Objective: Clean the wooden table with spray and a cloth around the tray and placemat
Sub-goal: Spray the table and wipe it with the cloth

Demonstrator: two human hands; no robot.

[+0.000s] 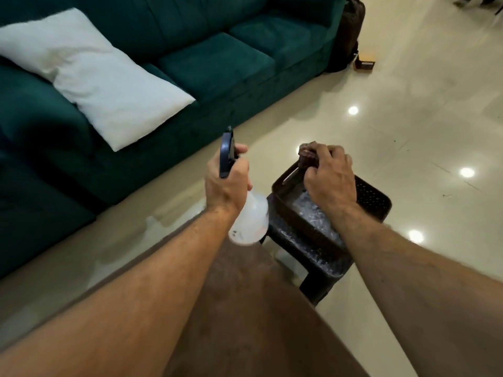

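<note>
Evenly lit indoors, fairly bright. Round glare spots from ceiling lamps on the glossy floor [408, 131]. Soft motion blur on the spray bottle [249, 221] and both forearms. Strong wide-angle bending toward the edges. Faint, diffuse shadows under the sofa [163, 63].

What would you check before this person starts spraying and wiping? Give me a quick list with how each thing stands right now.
1. Spray bottle in hand: ok, the left hand grips it at the neck.
2. Cloth in hand: ok, the right hand holds a dark bunched cloth.
3. Nozzle aimed at the table: not ok, the bottle is tilted with its head toward the sofa.
4. Liquid in the bottle: cannot tell, the bottle is blurred.
5. Wooden table in reach: cannot tell, only a brown surface shows under the arms.
6. Tray out of the way: cannot tell, it sits on a dark stool.
</note>
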